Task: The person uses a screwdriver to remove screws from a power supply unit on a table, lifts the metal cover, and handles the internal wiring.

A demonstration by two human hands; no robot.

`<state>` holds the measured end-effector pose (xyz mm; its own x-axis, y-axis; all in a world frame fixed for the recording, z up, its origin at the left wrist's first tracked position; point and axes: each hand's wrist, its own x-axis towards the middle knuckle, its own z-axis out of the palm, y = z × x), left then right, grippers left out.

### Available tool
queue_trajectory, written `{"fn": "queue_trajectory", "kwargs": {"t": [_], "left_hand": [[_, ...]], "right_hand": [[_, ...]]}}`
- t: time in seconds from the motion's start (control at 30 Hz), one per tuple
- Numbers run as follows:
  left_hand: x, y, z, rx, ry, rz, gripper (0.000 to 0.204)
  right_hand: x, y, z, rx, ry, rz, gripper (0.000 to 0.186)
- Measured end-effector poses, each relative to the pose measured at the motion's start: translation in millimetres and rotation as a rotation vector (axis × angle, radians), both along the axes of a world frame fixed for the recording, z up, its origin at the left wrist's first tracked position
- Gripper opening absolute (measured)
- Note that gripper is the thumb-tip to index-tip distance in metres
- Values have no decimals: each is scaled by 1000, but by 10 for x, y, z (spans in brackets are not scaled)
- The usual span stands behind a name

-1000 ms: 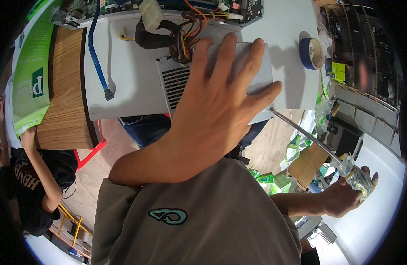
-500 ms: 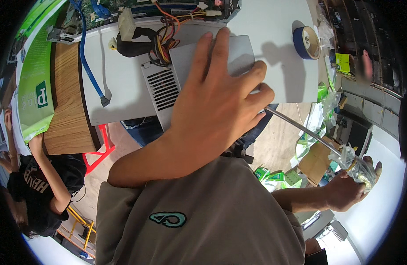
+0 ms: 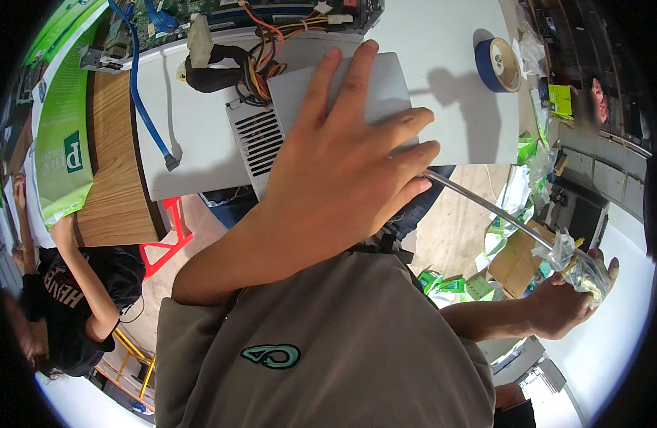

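Observation:
A silver power supply unit (image 3: pixel 387 82) with a slotted vent sits at the near edge of the white table. My left hand (image 3: pixel 343 160) holds it from above, fingers spread across the top and the outer ones bent over its right side. In my right hand (image 3: pixel 557 307), at the far right, is a long screwdriver (image 3: pixel 485 205), its handle wrapped in clear plastic. The shaft slants up and left toward the unit; its tip is hidden behind my left hand. From the unit's back comes a bundle of coloured wires (image 3: pixel 256 78) with a pale connector (image 3: pixel 199 43).
A circuit board (image 3: pixel 286 16) in a metal tray lies at the far edge, with a blue cable (image 3: pixel 135 85) trailing from it. A roll of blue tape (image 3: pixel 497 65) stands at the right. Another person's arm (image 3: pixel 86 278) reaches to a green bag (image 3: pixel 61 160) at the left.
Both hands, the power supply unit and the screwdriver stay nearly in place. My left hand's outer fingers have shifted slightly, and the view has moved a little.

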<state>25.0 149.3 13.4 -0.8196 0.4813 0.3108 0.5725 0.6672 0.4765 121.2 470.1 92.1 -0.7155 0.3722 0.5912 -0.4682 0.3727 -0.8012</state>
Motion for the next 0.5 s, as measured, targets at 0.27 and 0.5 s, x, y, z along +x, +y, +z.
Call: {"fn": "queue_trajectory", "kwargs": {"t": [0.27, 0.5], "left_hand": [[-8, -21, 2, 17, -7, -13, 28], [-10, -7, 26, 33, -37, 17, 25]], "right_hand": [[28, 85, 13, 26, -27, 33, 62], [50, 142, 43, 52, -57, -10, 70]]}}
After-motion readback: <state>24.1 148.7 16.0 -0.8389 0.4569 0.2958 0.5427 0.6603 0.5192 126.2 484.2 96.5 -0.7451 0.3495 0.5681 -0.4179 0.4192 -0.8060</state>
